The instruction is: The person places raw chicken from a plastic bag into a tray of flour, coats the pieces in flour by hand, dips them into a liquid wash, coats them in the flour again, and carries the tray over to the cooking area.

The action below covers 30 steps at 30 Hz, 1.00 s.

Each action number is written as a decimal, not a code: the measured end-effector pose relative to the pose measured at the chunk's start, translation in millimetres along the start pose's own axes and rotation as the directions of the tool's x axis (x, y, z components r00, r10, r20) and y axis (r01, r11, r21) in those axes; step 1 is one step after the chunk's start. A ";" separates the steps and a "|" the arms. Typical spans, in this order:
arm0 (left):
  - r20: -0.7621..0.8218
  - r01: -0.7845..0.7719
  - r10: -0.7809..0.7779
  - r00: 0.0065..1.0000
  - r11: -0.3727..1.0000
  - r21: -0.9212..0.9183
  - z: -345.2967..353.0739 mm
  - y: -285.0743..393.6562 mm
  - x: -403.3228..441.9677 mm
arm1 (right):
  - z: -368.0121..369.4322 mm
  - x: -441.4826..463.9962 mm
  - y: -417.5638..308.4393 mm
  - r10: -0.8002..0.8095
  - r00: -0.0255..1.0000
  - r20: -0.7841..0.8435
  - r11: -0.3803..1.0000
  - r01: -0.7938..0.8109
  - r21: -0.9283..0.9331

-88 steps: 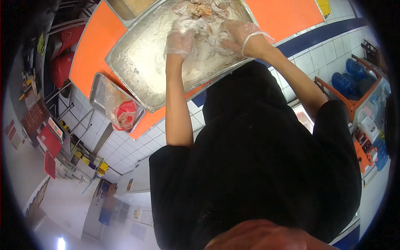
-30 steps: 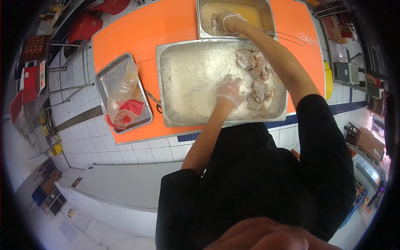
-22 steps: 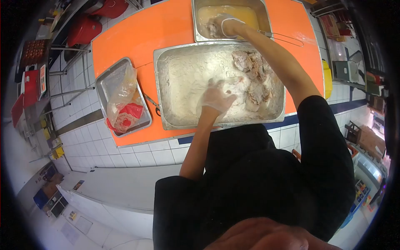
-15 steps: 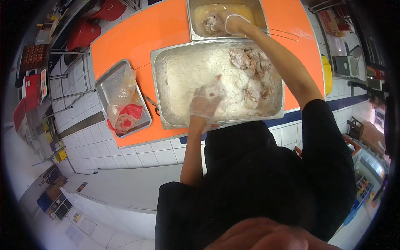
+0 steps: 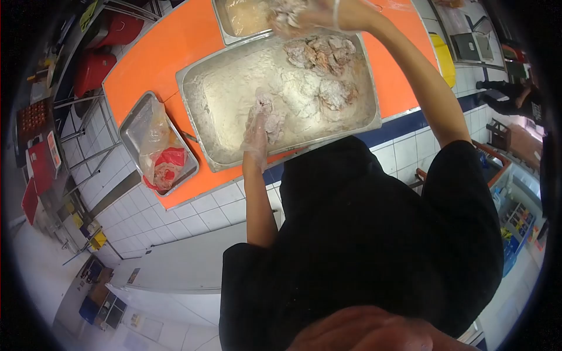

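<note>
A wide metal tray [image 5: 190,117] of flour [image 5: 231,88] lies before me. My left hand [image 5: 256,131], in a clear flour-caked glove, rests low in the flour with its fingers stretched out; floury clumps lie against its palm side. Several flour-coated pieces of meat [image 5: 336,93] sit in the right part of the tray. My right hand [image 5: 328,14], gloved and blurred, is closed around a flour-coated piece of meat [image 5: 287,14] above the tray's far edge. Beside that piece is a smaller metal pan [image 5: 222,23] of pale yellowish liquid [image 5: 246,17], partly out of view.
On the orange table [image 5: 146,64], left of the flour, stands a metal tray [image 5: 132,137] holding a plastic bag [image 5: 153,131] with red parts. A stack of eggs [image 5: 32,126] is at far left. Another person [image 5: 515,96] stands at far right.
My right hand has lifted the piece of meat out of the pan's liquid area and toward the flour tray. My left hand has turned onto its edge in the flour. The view has shifted.
</note>
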State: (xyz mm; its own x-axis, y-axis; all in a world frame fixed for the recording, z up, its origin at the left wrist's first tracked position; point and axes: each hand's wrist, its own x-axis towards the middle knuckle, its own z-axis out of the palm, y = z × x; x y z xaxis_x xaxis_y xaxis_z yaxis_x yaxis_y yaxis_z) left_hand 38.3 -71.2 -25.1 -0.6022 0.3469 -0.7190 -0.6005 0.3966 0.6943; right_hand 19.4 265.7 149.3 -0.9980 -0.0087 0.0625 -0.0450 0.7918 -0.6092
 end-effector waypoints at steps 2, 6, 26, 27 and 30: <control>0.065 0.024 -0.017 0.998 0.995 -0.099 -3.8 -17.9 18.6 | 3.1 -26.3 17.1 0.100 0.982 0.159 0.990 -0.113 0.080; 0.245 0.058 0.034 0.969 0.931 -0.361 12.9 1.0 8.1 | 33.1 -66.1 32.2 0.359 0.841 0.405 0.930 -0.361 -0.073; 0.169 0.074 -0.006 0.986 0.912 -0.403 12.3 -4.6 28.0 | 146.8 -137.0 43.4 0.336 0.941 -0.040 0.936 -0.328 0.128; 0.204 0.043 0.058 0.977 0.888 -0.458 11.0 -4.0 25.6 | 150.0 -140.7 41.7 0.308 0.947 -0.089 0.950 -0.300 0.089; 0.304 0.021 0.208 0.930 0.794 -0.607 16.7 5.1 22.8 | 143.8 -137.6 25.3 0.380 0.918 0.116 0.751 -0.380 0.541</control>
State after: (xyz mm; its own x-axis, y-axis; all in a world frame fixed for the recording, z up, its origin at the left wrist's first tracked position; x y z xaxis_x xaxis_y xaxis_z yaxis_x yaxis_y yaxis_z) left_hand 30.2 -47.1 -38.5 -0.5250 0.6631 -0.5336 -0.8090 -0.1939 0.5549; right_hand 149.2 199.1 11.6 -0.9379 0.2221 -0.2663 0.3213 0.2676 -0.9084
